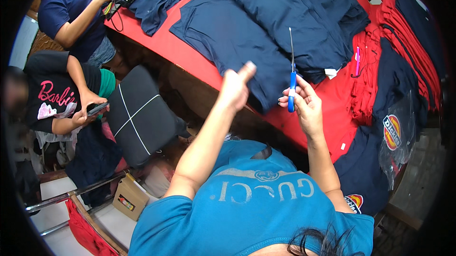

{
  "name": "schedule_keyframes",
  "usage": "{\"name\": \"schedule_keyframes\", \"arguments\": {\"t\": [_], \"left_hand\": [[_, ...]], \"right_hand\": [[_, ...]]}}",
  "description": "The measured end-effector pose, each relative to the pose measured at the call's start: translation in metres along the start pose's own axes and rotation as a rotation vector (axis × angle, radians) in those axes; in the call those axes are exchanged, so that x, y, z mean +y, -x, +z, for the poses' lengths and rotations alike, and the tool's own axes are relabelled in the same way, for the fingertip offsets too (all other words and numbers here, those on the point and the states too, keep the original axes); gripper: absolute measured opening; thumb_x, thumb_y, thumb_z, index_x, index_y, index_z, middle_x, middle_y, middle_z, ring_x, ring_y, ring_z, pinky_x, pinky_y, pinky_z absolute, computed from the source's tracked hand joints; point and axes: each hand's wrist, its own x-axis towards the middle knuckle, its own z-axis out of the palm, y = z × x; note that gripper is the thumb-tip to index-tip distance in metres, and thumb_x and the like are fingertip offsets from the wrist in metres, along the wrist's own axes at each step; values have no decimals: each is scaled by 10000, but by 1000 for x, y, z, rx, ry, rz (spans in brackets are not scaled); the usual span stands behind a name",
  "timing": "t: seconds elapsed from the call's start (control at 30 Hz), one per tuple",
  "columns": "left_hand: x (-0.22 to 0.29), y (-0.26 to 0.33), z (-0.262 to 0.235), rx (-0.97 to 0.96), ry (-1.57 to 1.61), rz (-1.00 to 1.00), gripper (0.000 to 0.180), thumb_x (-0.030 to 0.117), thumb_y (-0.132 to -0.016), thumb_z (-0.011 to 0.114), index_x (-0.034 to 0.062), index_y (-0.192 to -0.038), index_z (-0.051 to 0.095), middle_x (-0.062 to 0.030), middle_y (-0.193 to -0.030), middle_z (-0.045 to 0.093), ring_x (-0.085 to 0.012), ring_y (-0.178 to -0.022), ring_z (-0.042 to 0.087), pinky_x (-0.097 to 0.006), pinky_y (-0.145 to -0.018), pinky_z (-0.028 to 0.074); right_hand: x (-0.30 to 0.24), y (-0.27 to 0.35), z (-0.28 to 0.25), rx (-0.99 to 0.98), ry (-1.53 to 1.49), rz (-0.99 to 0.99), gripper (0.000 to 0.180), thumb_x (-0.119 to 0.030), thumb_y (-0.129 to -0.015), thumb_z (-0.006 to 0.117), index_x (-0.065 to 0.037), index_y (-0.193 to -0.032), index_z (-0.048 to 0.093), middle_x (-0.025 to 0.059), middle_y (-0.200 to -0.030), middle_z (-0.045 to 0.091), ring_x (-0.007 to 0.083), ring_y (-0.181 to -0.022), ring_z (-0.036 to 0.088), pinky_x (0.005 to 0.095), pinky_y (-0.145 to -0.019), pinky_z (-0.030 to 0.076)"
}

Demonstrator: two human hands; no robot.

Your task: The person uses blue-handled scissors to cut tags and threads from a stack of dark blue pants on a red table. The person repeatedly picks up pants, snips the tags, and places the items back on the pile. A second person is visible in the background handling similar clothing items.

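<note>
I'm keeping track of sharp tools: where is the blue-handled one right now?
In the head view, right of centre, the blue-handled tool is in the right hand, its blade seen against the navy garments.

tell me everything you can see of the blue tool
The tool has a slim blue handle with a pale patch, and a long, thin, silvery end narrowing upward. The handle looks like plastic, the end like metal; it may be scissors seen edge-on. It points almost straight up in the picture, its tip seen against the navy cloth. The right hand's fingers grip the handle.
</note>
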Motion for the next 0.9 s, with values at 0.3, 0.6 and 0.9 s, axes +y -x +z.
{"name": "schedule_keyframes", "arguments": {"t": [0.3, 0.6, 0.9], "left_hand": [[33, 8, -78, 172, -258, 153, 644, 440, -976, 496, 4, -1424, 340, -191, -1370, 463, -317, -1224, 500, -426, -1033, 415], [69, 71, -106, 338, 643, 530, 1230, 833, -675, 519, 201, -1522, -111, -139, -1590, 77, -418, -1447, 108, -648, -1140, 132], [111, 27, -94, 206, 640, 730, 1109, 860, -642, 531, 129, -1442, 290, -165, -1429, 343, -446, -1296, 378, -692, -1086, 194]], "right_hand": [[23, 3, -18, 117, 534, 76, 421, -53, -905, 589, 20, -1312, 513, 150, -1053, 653, 168, -905, 658, 286, -795, 517], [9, -21, -27, -39, 1468, -213, 396, -89, -826, 663, 33, -1194, 583, 167, -939, 592, 342, -884, 621, 428, -756, 507], [3, -27, -28, -101, 1377, -116, 392, -124, -824, 679, 44, -1169, 598, 195, -994, 611, 363, -918, 626, 426, -786, 508]]}}
